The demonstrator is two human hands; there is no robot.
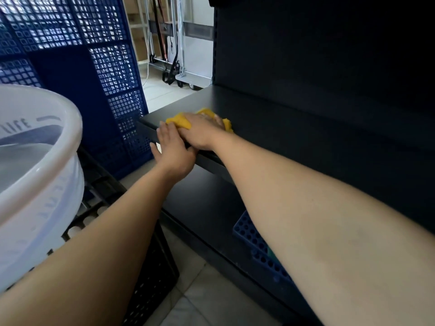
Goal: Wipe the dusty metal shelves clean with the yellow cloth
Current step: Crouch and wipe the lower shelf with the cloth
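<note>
Two hands work at the shelf's front left corner. The left hand, fingers spread flat, braces the front edge of the upper shelf, holding nothing. The right hand presses the bunched yellow cloth down, palm flat over it. Soft, light and limp, the cloth probably needs a broad palm hold. A white basin and a blue mesh panel stand left; a lower shelf waits beneath.

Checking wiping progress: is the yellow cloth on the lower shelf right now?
No, the yellow cloth lies on the upper shelf near its left end, pressed down under the right hand, while the lower shelf holds no cloth.
</note>
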